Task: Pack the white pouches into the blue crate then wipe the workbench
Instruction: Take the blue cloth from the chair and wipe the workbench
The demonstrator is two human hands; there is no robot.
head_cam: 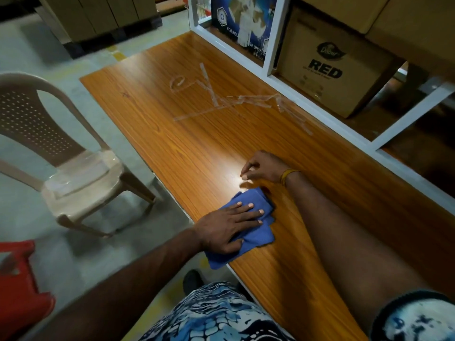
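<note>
Now the left hand (227,228) is pressing flat, fingers straight, on the blue cloth (248,232) at the workbench (172,148) near edge. The right hand (262,167) is resting just beyond, fingertips curled, pinching something tiny. Clear tape strips (221,102) are lying farther along.

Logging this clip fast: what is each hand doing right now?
Left hand: open, fingers flat, pressing the blue cloth on the workbench.
Right hand: fingers curled, fingertips at the workbench; whether they pinch anything cannot be told.

Bare workbench (246,143) mid-stretch, tape strips (221,102) farther along, shelf frame (307,104) flanking right
</note>
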